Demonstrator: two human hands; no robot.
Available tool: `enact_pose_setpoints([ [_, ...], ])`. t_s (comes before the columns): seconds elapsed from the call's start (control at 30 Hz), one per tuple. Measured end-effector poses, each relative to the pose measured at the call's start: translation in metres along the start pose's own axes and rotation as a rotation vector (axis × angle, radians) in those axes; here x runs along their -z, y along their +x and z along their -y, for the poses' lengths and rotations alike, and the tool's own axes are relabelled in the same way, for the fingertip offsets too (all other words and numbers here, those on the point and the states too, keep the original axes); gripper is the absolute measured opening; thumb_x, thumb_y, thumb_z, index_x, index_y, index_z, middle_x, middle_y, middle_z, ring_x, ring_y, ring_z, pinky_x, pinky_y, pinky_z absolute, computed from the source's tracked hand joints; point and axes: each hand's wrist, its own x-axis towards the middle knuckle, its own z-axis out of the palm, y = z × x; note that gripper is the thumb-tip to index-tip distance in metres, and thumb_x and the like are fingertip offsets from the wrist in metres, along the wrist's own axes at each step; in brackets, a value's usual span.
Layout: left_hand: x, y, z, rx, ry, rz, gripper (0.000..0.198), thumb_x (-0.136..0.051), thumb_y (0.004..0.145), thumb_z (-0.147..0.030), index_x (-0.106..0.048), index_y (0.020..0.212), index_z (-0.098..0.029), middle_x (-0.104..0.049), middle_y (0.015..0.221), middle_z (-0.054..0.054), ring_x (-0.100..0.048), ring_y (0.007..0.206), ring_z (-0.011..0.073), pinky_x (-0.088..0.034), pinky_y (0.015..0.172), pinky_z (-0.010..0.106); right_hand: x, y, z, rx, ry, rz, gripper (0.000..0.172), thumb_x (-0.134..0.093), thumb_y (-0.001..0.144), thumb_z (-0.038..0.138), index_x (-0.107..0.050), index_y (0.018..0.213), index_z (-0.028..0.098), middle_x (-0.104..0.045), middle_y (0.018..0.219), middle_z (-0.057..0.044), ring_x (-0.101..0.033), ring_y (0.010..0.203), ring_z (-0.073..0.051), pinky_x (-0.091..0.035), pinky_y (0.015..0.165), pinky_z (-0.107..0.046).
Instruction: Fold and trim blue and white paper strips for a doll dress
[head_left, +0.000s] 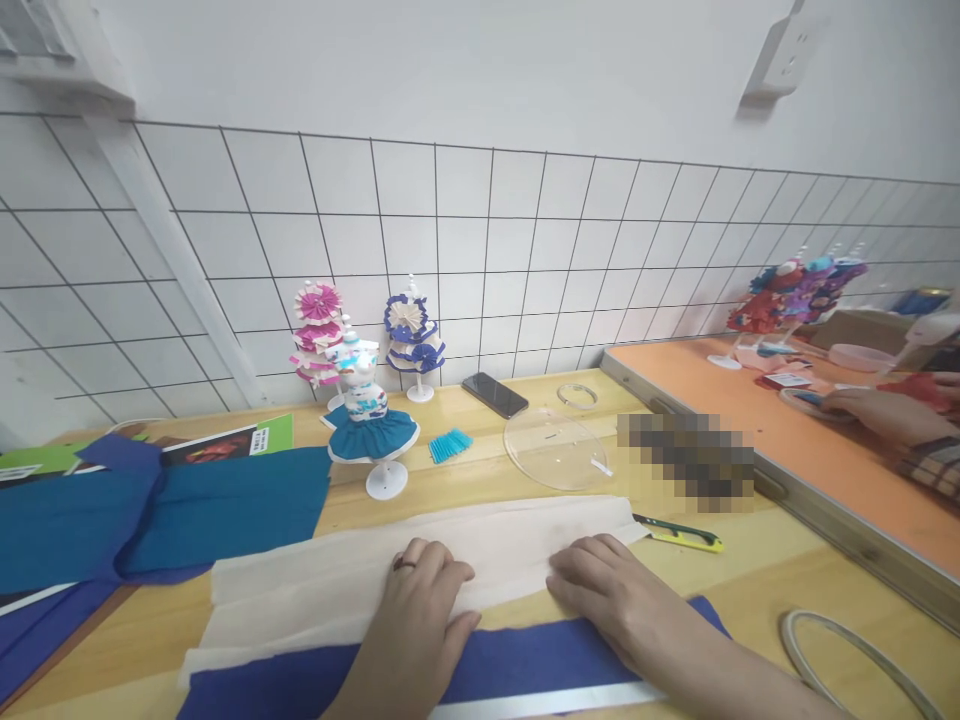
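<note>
Currently I have the left hand (431, 600) palm down on the cream paper (506, 557), fingers bent and close together, thumb apart from the forefinger with a gap between; nothing clamped there that I can see. The right hand (611, 590) is also palm down, fingertips on the same paper; whether thumb and finger pinch it, I cannot tell over the feed. The cream paper lies under and beyond both hands, running out past the left one and, at its other end, to the yellow-and-green tool (701, 543) just beyond the right. Blue paper (532, 655) lies below the wrists, a silver strip (555, 700) along its near part. Farther beyond the left hand stands a dress form (367, 400).

Handling estimate: very light, thin and soft, slightly wrinkled; likely to tear under a hard pull and to lift at a loose end. I would take hold near the corners, hands spread wide, fingers flat on top, thumb beneath, with even, light pressure.
</note>
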Motion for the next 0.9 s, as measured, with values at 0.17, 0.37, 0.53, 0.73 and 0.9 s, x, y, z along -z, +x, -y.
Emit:
enact_pose_setpoints([
  [0.17,-0.002,-0.001,0.0,-0.012,-0.009,0.02,0.017,-0.055,0.078,-0.016,-0.059,0.094,-0.02,-0.057,0.092,0.005,-0.045,0.093,0.0234,-0.033,0.083,0.041,-0.002,-0.002,-0.002,0.01,0.029,0.019,0.019,-0.039,0.094,0.019,-0.058,0.093,0.02,-0.058,0.094,-0.006,-0.051,0.086,-0.018,-0.038,0.074,-0.034],
  [0.37,-0.004,0.0,-0.001,-0.005,-0.038,0.031,0.01,-0.054,0.081,-0.025,-0.058,0.086,-0.018,-0.059,0.088,0.005,-0.047,0.091,0.0231,-0.033,0.083,0.041,-0.001,-0.002,0.004,-0.059,0.051,0.059,0.016,-0.042,0.093,0.017,-0.057,0.097,0.02,-0.057,0.097,-0.006,-0.05,0.088,-0.019,-0.038,0.076,-0.035],
  [0.53,-0.001,0.002,0.0,0.062,-0.037,0.041,0.02,-0.051,0.082,-0.03,-0.056,0.067,-0.017,-0.057,0.078,0.004,-0.049,0.084,0.0209,-0.034,0.079,0.038,0.003,0.0,0.007,-0.062,0.031,-0.013,0.017,-0.043,0.092,0.016,-0.058,0.099,0.02,-0.059,0.098,-0.007,-0.051,0.089,-0.019,-0.039,0.076,-0.035],
  [0.73,0.002,0.004,0.002,0.127,0.005,0.079,0.031,-0.041,0.086,-0.027,-0.053,0.059,-0.017,-0.056,0.074,0.004,-0.049,0.081,0.0188,-0.036,0.073,0.034,0.005,-0.001,0.008,-0.062,0.024,-0.009,0.016,-0.045,0.091,0.015,-0.058,0.098,0.02,-0.059,0.098,-0.007,-0.051,0.09,-0.019,-0.039,0.076,-0.034],
  [0.9,0.004,0.004,0.002,0.145,0.078,0.103,0.032,-0.044,0.085,-0.029,-0.055,0.058,-0.016,-0.057,0.073,0.004,-0.05,0.082,0.0194,-0.035,0.073,0.034,0.002,-0.003,0.006,-0.083,0.036,0.008,0.016,-0.044,0.091,0.016,-0.059,0.097,0.02,-0.059,0.096,-0.006,-0.051,0.089,-0.019,-0.039,0.076,-0.035],
])
